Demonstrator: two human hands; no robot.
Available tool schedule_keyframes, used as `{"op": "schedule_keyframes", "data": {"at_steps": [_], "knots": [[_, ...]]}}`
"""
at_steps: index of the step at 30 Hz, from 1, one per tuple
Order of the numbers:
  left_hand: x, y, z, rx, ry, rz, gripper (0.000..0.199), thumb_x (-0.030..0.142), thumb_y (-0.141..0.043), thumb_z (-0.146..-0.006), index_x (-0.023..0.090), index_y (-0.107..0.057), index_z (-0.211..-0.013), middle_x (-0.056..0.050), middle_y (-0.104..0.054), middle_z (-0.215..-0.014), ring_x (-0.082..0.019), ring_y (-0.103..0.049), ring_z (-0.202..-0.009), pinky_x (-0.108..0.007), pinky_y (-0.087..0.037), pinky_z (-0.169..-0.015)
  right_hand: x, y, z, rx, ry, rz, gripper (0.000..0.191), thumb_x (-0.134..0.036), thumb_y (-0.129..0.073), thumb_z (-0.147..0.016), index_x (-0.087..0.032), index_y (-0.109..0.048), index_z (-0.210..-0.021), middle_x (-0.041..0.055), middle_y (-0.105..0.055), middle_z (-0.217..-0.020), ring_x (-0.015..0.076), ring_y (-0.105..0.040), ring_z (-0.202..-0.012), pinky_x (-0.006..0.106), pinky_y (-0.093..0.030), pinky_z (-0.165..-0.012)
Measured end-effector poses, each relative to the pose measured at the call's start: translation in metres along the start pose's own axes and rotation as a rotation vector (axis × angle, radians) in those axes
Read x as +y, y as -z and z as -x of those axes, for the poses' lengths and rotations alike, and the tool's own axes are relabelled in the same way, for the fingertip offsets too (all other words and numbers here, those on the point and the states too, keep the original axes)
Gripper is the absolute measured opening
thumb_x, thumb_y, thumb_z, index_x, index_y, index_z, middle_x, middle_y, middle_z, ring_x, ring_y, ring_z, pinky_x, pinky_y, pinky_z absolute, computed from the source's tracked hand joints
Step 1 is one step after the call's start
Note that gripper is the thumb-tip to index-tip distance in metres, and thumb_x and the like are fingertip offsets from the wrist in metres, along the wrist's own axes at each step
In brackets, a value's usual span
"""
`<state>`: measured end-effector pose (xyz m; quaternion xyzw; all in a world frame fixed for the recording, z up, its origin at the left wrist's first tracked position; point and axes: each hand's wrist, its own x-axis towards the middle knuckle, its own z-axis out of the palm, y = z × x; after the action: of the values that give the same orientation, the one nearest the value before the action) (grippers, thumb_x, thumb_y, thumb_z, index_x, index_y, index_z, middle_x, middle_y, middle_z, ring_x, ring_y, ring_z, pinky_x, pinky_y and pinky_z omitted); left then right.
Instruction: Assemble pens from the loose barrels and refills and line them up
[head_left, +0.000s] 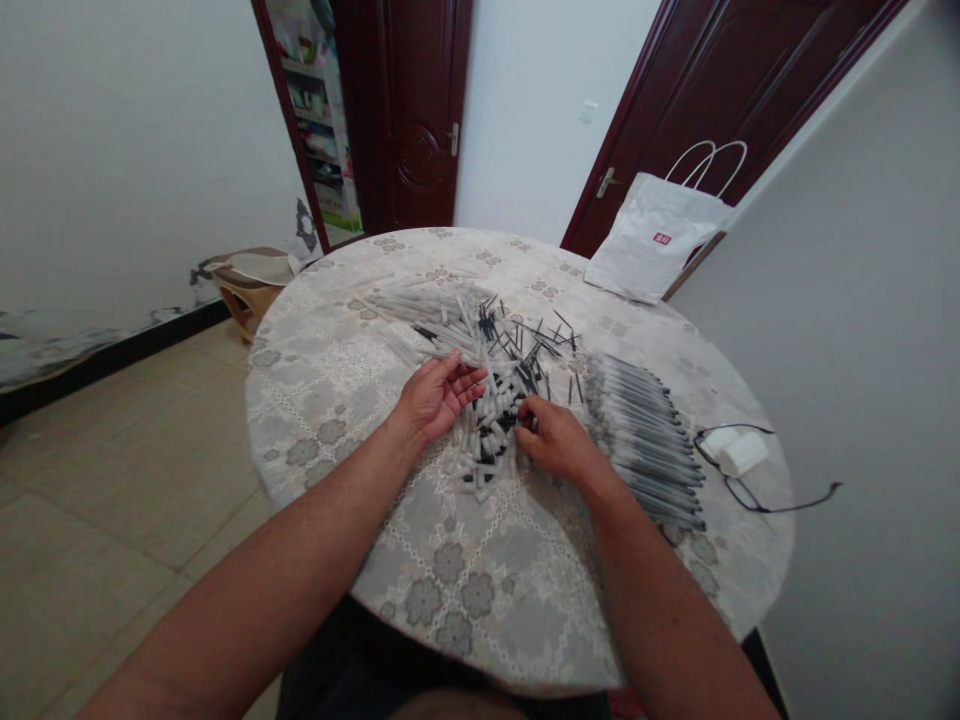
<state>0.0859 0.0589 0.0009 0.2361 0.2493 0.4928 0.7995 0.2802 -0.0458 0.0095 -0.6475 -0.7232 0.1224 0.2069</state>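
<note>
My left hand (444, 396) is palm up, its fingers curled towards the thumb, beside the clear pen barrels. What lies between its fingertips blends with the pale tubes behind. At the right edge of a heap of small clear and black pen caps (491, 425), my right hand (553, 436) has its fingers pinched together, and their tips are hidden. Loose clear barrels (427, 305) lie beyond my left hand. Thin black pen parts (536, 345) are scattered past the heap. To the right of my right hand, several pens (649, 435) lie side by side in a row.
A patterned cloth covers the round table (442, 600). Black-framed glasses (750, 500) and a small white object (739, 450) rest near its right edge. A white paper bag (652, 235) stands at the back right. A wooden stool (251, 290) is beyond the table's left edge.
</note>
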Motion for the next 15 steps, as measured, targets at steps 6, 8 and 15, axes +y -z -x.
{"op": "schedule_keyframes", "data": {"at_steps": [6, 8, 15], "knots": [[-0.001, 0.002, -0.001, -0.023, 0.002, -0.005, 0.017, 0.026, -0.073, -0.087, 0.015, -0.061, -0.084, -0.007, -0.074, -0.083, -0.022, -0.076, -0.082, -0.033, -0.063, -0.071, 0.003, 0.001, 0.001, 0.023, -0.059, 0.132, 0.013, -0.015, -0.053, -0.083, -0.020, -0.060, -0.093, 0.0042, -0.066, -0.088, 0.0190, -0.059, -0.082, 0.027, -0.039, -0.074], [-0.001, 0.002, -0.001, -0.025, 0.003, -0.010, 0.017, 0.026, -0.074, -0.087, 0.015, -0.061, -0.085, -0.007, -0.074, -0.083, -0.021, -0.076, -0.082, -0.033, -0.063, -0.071, 0.001, 0.001, 0.002, 0.073, -0.090, 0.194, 0.018, -0.016, -0.054, -0.085, -0.019, -0.062, -0.100, 0.0074, -0.067, -0.098, 0.0207, -0.060, -0.090, 0.028, -0.041, -0.078], [-0.001, 0.000, 0.001, -0.026, -0.001, -0.029, 0.017, 0.026, -0.073, -0.087, 0.014, -0.061, -0.086, -0.008, -0.074, -0.084, -0.022, -0.076, -0.081, -0.033, -0.063, -0.069, -0.018, 0.000, 0.002, 0.050, 0.010, 0.303, 0.021, -0.023, -0.050, -0.097, -0.023, -0.067, -0.108, 0.0067, -0.062, -0.107, 0.0197, -0.061, -0.095, 0.027, -0.042, -0.079]]}}
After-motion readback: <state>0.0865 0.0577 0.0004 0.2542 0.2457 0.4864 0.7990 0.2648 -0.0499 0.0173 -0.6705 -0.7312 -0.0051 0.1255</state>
